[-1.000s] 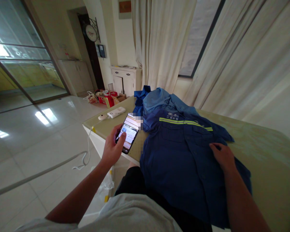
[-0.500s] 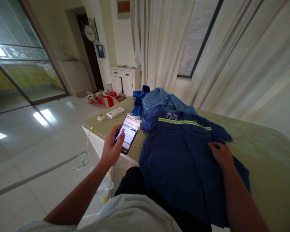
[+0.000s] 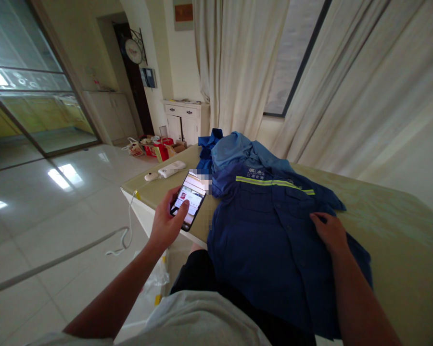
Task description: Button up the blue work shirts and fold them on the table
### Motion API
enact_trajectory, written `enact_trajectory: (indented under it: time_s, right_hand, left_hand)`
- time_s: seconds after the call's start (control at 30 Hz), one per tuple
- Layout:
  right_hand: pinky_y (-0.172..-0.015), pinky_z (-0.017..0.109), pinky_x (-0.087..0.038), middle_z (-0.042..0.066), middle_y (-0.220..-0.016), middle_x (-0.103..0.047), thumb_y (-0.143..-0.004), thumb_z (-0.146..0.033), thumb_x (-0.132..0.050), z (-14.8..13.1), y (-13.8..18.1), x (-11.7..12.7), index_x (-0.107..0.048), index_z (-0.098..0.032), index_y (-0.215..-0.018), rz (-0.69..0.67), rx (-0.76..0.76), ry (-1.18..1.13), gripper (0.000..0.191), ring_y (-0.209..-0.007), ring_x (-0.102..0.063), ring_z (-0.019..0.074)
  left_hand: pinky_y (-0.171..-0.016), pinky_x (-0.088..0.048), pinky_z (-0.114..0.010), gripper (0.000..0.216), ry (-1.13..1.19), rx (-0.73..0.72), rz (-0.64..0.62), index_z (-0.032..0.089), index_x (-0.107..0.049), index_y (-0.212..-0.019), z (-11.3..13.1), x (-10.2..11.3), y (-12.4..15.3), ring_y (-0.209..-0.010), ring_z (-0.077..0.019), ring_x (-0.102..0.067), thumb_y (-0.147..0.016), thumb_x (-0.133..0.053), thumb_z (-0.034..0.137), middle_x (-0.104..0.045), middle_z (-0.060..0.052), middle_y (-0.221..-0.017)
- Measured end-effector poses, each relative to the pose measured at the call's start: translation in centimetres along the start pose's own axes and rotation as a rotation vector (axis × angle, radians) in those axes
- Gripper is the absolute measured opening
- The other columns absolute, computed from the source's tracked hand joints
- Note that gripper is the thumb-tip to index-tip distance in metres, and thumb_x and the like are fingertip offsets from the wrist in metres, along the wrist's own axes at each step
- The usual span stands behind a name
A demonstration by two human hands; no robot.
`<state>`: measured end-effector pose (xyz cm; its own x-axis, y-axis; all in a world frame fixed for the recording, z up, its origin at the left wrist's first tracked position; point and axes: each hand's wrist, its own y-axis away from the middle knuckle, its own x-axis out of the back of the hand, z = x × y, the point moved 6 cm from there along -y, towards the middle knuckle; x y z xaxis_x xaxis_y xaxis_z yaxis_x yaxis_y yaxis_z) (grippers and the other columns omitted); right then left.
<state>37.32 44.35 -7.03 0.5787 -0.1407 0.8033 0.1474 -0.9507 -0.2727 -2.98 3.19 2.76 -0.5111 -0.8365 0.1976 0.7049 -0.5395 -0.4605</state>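
Top (image 3: 180,319) of grey cloth, wrinkling across the bottom of the frame. Just beyond, black shorts (image 3: 195,274), partly showing. Then a navy shirt (image 3: 254,235), spreading from lower right to middle of the frame: lying front up, long axis running from the hem at bottom right of centre away to the shoulders at mid-frame, leaning somewhat leftward.

Nearer to it, the right hand (image 3: 330,233): resting on or just over the cloth's right side, thumb and fingertips curling in a narrow gap (cannot tell whether pinching any fabric). Off the opposite side, the left hand (image 3: 168,218): holding a phone (image 3: 195,193), thumb bending over the lit screen. Phone's long axis slanting up and rightward, near the edge of the table (image 3: 400,221), with most of the shirt's chest lying between the two hands.

Farther, at centre left, a white device (image 3: 172,168); beyond the collar end, a light-blue garment (image 3: 233,149), bunching. Behind, a white cabinet (image 3: 185,120) and curtains (image 3: 238,62), hanging at upper centre and right.
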Motion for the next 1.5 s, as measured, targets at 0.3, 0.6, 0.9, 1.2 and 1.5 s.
enact_trajectory:
  time_s: [0.3, 0.6, 0.9, 1.2, 1.5]
  right_hand:
    - [-0.092, 0.05, -0.049, 0.018, -0.102, -0.07, -0.079, -0.053, -0.056, 0.25, -0.19, -0.2, -0.077, -0.016, -0.1, 0.0, 0.004, 0.006, 0.048, -0.101, -0.063, 0.0364]
    - [-0.096, 0.051, -0.047, 0.02, -0.108, -0.07, -0.08, -0.052, -0.055, 0.16, -0.08, -0.15, -0.077, -0.015, -0.103, -0.016, -0.015, 0.015, 0.049, -0.11, -0.062, 0.0382]
    - [-0.094, 0.051, -0.048, 0.02, -0.107, -0.07, -0.081, -0.054, -0.055, 0.23, -0.2, -0.14, -0.077, -0.015, -0.104, -0.029, -0.003, 0.017, 0.05, -0.109, -0.063, 0.0382]
    - [-0.095, 0.05, -0.048, 0.02, -0.106, -0.071, -0.08, -0.054, -0.055, 0.27, -0.19, -0.26, -0.077, -0.015, -0.103, -0.009, 0.006, 0.016, 0.05, -0.106, -0.064, 0.0369]
    - [-0.093, 0.05, -0.048, 0.018, -0.103, -0.071, -0.08, -0.054, -0.055, 0.5, -0.3, -0.32, -0.077, -0.016, -0.099, 0.011, 0.018, 0.004, 0.048, -0.103, -0.064, 0.036]
  left_hand:
    - [-0.086, -0.057, -0.034, 0.055, -0.014, 0.03, 0.011, 0.018, -0.06, -0.133, -0.14, -0.18, 0.0, -0.098, -0.0232, -0.07, -0.087, -0.072, 0.046, -0.073, -0.009, -0.114]
    - [-0.085, -0.057, -0.034, 0.056, -0.036, 0.024, 0.018, 0.018, -0.061, -0.131, 0.06, -0.09, 0.01, -0.097, -0.0232, -0.071, -0.084, -0.076, 0.045, -0.074, -0.009, -0.114]
    - [-0.085, -0.057, -0.033, 0.053, -0.035, 0.015, 0.017, 0.019, -0.061, -0.133, -0.48, -0.05, -0.04, -0.098, -0.0234, -0.07, -0.089, -0.07, 0.046, -0.073, -0.009, -0.114]
    - [-0.084, -0.056, -0.033, 0.049, -0.04, 0.0, 0.005, 0.018, -0.061, -0.131, -0.2, -0.1, -0.01, -0.096, -0.0227, -0.07, -0.091, -0.067, 0.045, -0.073, -0.009, -0.112]
    - [-0.086, -0.056, -0.034, 0.05, -0.04, 0.0, 0.004, 0.018, -0.061, -0.133, -0.31, -0.09, 0.0, -0.099, -0.0235, -0.07, -0.091, -0.067, 0.044, -0.073, -0.009, -0.112]
